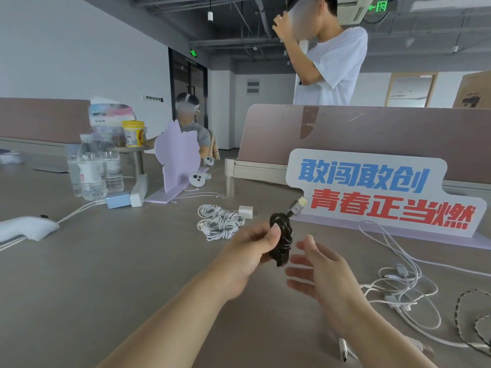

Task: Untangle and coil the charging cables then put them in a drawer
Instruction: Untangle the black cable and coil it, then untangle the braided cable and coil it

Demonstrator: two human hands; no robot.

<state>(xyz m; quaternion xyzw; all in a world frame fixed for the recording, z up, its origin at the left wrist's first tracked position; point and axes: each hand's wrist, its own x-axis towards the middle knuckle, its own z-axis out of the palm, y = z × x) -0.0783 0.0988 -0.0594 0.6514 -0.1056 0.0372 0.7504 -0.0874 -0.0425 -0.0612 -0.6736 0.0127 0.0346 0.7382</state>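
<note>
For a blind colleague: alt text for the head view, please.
The left hand grips a coiled black cable with a metal plug above the grey table; the open right hand hovers beside it. Coiled white cables lie beyond, loose white cables at right.

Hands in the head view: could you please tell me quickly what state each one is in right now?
Left hand: grips the coiled black cable.
Right hand: open, fingers straight, holding nothing.

A: One head view is given. Taken from where?
B: Worn at head height, wide-angle, aimed forward and down over the table (111, 274). The left hand (252, 251) and right hand (324, 272) are framed close, low centre.
</note>
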